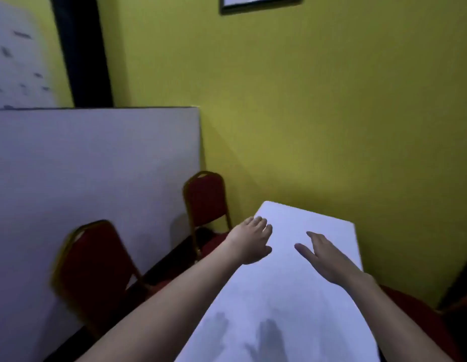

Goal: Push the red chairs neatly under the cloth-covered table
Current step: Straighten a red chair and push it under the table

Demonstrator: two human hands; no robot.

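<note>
Single view only: head-worn wide-angle cam, looking forward and down along the white counter [292, 283] toward the yellow wall [331, 113]. Close range, both forearms enter from the bottom edge. Frame tilted, strong edge distortion, some blur. Left side takes in a second counter [83, 178]. No other view to overlap.

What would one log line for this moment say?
left hand: open, over white tablecloth | right hand: open, over cloth | near red chair, far red chair: untouched, left of table
</note>
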